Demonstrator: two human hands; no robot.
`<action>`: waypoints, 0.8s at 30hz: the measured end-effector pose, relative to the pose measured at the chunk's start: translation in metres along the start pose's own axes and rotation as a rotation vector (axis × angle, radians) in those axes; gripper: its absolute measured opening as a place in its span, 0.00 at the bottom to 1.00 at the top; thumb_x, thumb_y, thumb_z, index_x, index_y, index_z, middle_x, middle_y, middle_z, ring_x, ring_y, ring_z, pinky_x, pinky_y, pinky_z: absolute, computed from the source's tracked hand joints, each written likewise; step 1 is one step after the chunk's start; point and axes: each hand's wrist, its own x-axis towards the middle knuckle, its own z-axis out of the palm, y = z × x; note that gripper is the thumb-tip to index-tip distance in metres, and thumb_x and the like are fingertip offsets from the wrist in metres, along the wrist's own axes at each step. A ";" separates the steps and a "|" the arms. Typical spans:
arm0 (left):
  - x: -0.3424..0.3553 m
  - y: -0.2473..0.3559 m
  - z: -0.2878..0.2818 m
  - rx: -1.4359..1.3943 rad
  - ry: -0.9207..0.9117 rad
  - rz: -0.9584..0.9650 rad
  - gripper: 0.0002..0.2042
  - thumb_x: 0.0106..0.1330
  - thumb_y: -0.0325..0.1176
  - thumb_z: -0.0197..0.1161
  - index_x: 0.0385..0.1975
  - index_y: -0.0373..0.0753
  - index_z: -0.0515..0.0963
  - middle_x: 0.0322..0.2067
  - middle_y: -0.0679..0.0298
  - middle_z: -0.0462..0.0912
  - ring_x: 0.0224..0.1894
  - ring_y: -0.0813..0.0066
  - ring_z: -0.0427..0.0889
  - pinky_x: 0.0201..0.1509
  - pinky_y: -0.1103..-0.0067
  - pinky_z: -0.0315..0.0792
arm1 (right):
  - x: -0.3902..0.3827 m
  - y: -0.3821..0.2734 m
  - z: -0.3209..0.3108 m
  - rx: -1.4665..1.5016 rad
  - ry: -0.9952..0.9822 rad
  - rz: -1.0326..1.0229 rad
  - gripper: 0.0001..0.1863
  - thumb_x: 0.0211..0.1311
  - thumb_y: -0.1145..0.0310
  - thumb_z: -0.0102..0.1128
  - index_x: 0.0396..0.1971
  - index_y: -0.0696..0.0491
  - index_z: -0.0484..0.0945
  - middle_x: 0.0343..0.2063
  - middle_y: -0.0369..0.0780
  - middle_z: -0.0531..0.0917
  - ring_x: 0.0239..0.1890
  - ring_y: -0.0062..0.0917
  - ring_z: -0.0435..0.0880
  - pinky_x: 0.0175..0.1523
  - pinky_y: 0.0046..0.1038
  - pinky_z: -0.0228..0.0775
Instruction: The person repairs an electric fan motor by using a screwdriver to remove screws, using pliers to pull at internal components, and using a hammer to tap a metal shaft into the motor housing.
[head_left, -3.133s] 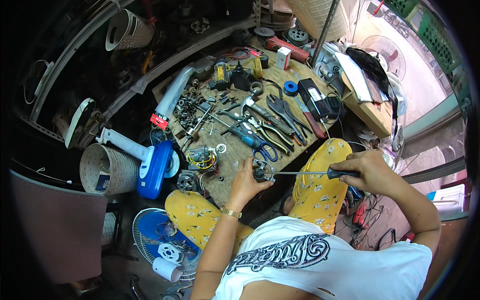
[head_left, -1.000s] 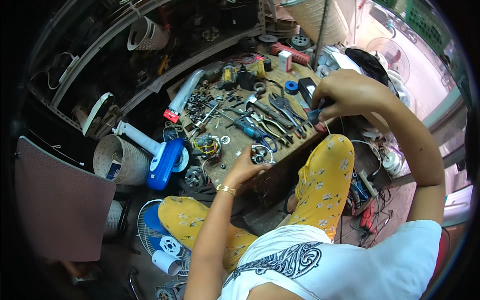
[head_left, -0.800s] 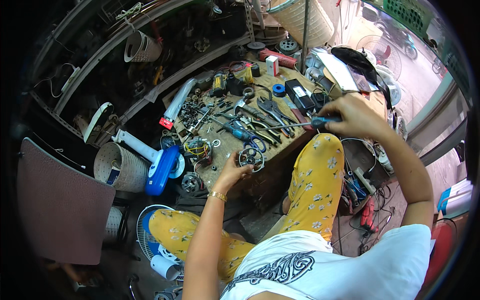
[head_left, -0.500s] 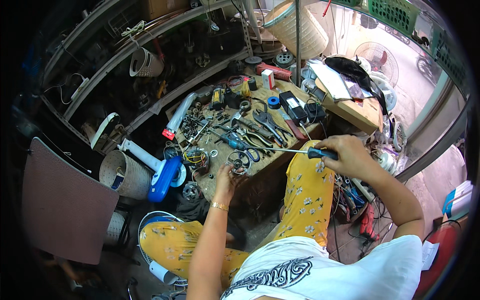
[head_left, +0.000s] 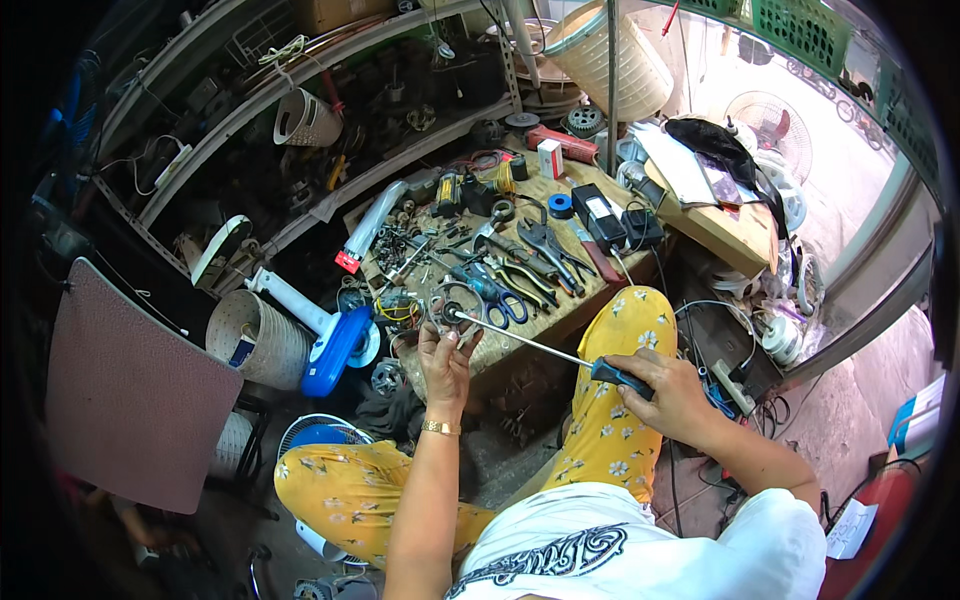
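Note:
My left hand (head_left: 443,360) grips an open, ring-shaped metal motor housing (head_left: 449,313), held up over the front of the wooden bench (head_left: 480,355). In my right hand (head_left: 662,392) is a long screwdriver (head_left: 545,350) with a dark blue and black handle, above my right knee. Its shaft points left and slightly up, and its tip is at the housing's middle; whether it is inserted I cannot tell. Behind the housing lie blue-handled scissors (head_left: 508,310), several pliers (head_left: 545,245) and a small motor with yellow wires (head_left: 390,308).
A blue-and-white fan stand (head_left: 335,355) and woven bin (head_left: 250,340) are left of the bench, beside a brown seat (head_left: 140,390). Metal shelving (head_left: 300,225) runs behind. A black power adapter (head_left: 600,218) and red angle grinder (head_left: 565,143) sit rightward on the bench. Cables (head_left: 748,357) trail at the right.
My right hand has come down toward my knee, tilting the screwdriver, whose tip now meets the housing. My left hand has raised and tilted the housing slightly.

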 end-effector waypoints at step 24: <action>0.037 0.006 0.065 0.184 0.514 0.161 0.22 0.73 0.55 0.47 0.43 0.40 0.76 0.27 0.67 0.78 0.18 0.78 0.77 0.15 0.79 0.75 | -0.033 0.001 0.084 0.593 0.129 0.122 0.25 0.52 0.73 0.71 0.53 0.57 0.78 0.37 0.46 0.84 0.34 0.31 0.84 0.40 0.30 0.75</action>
